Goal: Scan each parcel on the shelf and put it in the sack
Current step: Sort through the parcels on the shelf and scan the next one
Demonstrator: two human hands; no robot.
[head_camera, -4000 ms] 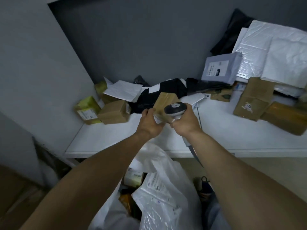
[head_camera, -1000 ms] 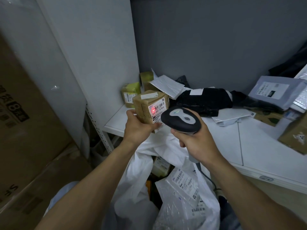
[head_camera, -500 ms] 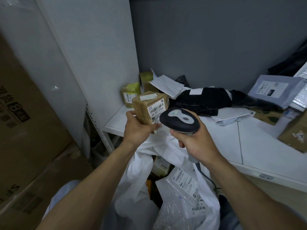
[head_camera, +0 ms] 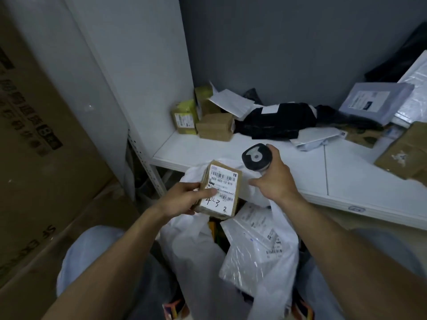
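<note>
Brown cardboard parcel, white label up, is held in the curled fingers of the left hand, over the open mouth of the white sack. At 2 o'clock from it, the right hand grips the black scanner above the shelf edge.

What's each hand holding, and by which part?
Left hand grips the brown parcel by its left edge; right hand holds the scanner by its handle.

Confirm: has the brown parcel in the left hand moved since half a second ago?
Yes. The brown parcel, held by the left hand, has come down from above the shelf front edge to below it, over the sack mouth.
</note>
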